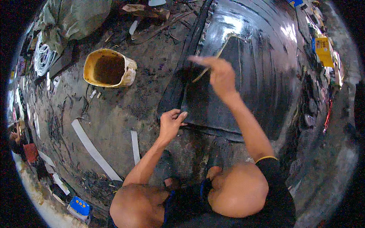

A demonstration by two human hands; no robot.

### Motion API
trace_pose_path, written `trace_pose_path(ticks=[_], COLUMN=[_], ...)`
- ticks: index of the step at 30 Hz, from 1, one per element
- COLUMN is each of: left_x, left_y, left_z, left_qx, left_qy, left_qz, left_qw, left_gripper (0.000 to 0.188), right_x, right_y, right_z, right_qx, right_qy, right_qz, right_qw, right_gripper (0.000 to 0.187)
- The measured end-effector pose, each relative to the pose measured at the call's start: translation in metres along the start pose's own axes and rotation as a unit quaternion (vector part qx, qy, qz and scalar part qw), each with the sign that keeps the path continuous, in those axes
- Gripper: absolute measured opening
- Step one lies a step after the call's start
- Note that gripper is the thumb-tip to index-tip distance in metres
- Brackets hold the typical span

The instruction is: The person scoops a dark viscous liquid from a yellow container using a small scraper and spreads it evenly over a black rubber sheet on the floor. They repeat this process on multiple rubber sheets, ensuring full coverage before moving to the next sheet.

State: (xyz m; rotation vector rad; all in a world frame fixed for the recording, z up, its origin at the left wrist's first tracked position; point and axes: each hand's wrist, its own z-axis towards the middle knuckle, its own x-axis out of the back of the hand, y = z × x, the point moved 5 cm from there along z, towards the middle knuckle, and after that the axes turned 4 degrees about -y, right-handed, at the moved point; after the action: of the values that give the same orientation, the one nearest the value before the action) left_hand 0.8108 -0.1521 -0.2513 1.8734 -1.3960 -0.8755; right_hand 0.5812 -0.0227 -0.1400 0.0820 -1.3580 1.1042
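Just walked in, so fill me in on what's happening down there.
A person's left hand is at the near left corner of a glossy black sheet on the floor, its fingers curled. The right hand, blurred, is over the sheet's left part. A thin tan cord lies on the sheet. To the left stand a yellowish bucket and, nearer, two pale flat strips lie on the floor.

1. Illumination: dim, uneven across the floor (121, 102).
2. Glare: white reflections on the far end of the black sheet (262, 79).
3. Blur: right hand (222, 78) motion-smeared.
4. Distortion: fisheye curvature; black, speckled corners.
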Motion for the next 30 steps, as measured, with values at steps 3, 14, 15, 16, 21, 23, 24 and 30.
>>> trace_pose_path(ticks=[3,14,15,16,21,23,24,30], left_x=[-0.007,0.005,0.009,0.015,0.029,0.034,0.045,0.055], left_y=[0.007,-0.056,-0.055,-0.053,-0.037,-0.045,-0.047,-0.046], left_z=[-0.002,-0.085,-0.096,-0.107,-0.129,-0.138,-0.143,-0.167], left_qx=[-0.003,0.076,0.055,0.033,-0.044,-0.1,-0.13,-0.209], left_qy=[-0.016,-0.053,-0.041,-0.027,0.059,0.075,0.097,0.234], left_qz=[0.005,-0.14,-0.124,-0.107,0.005,0.099,0.149,0.271], left_qw=[1.0,0.986,0.99,0.993,0.997,0.987,0.976,0.91], left_gripper=[0.025,0.029,0.028,0.028,0.025,0.025,0.025,0.034], right_x=[-0.006,-0.053,-0.055,-0.055,-0.055,-0.036,-0.019,0.059], right_y=[0.051,-0.095,-0.099,-0.101,-0.105,-0.091,-0.097,0.034], right_z=[-0.002,-0.154,-0.164,-0.164,-0.174,-0.164,-0.14,-0.021], right_qx=[-0.082,-0.055,-0.064,-0.061,-0.059,-0.178,-0.241,-0.358], right_qy=[-0.01,-0.06,-0.054,-0.058,-0.101,-0.128,-0.119,0.027], right_qz=[-0.152,-0.097,-0.103,-0.103,-0.107,-0.012,0.065,0.39], right_qw=[0.985,0.992,0.991,0.991,0.987,0.976,0.961,0.848], right_gripper=[0.029,0.032,0.036,0.035,0.035,0.032,0.032,0.037])
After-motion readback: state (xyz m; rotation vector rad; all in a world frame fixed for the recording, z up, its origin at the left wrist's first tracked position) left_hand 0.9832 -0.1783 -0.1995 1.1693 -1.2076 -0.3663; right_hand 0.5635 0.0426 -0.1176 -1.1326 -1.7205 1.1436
